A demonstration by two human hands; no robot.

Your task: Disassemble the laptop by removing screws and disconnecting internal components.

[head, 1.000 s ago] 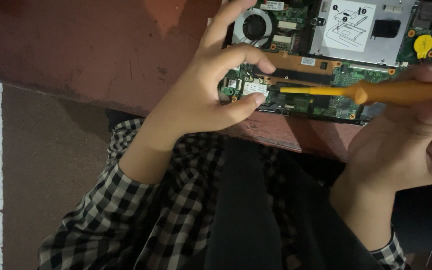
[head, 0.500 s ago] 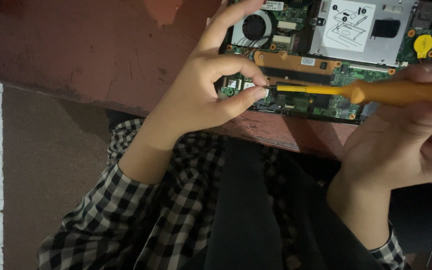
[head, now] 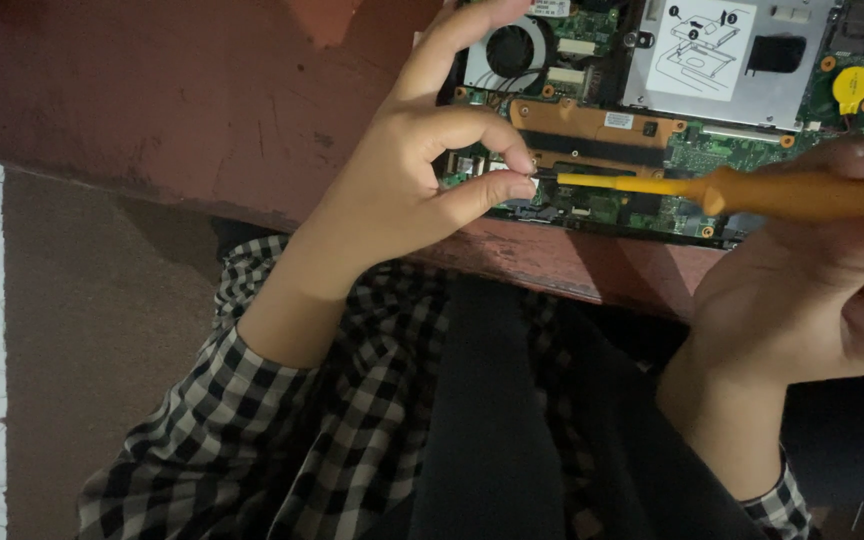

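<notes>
An opened laptop with its green circuit board bare lies at the near edge of a reddish-brown table. My left hand pinches thumb and forefinger together over the board's near left part, right at the tip of a yellow-handled screwdriver. What sits between those fingertips is too small to tell. My right hand grips the screwdriver's handle, the shaft lying level and pointing left at the pinch. A round fan and copper heat pipe lie just beyond my left fingers.
A silver drive caddy with a white diagram sticker covers the laptop's far middle. A yellow coin cell sits at the far right. Below the table edge are my checked sleeves and dark lap; brown floor lies to the left.
My left thumb and forefinger have closed tighter around the screwdriver tip. The screwdriver and right hand have barely shifted.
</notes>
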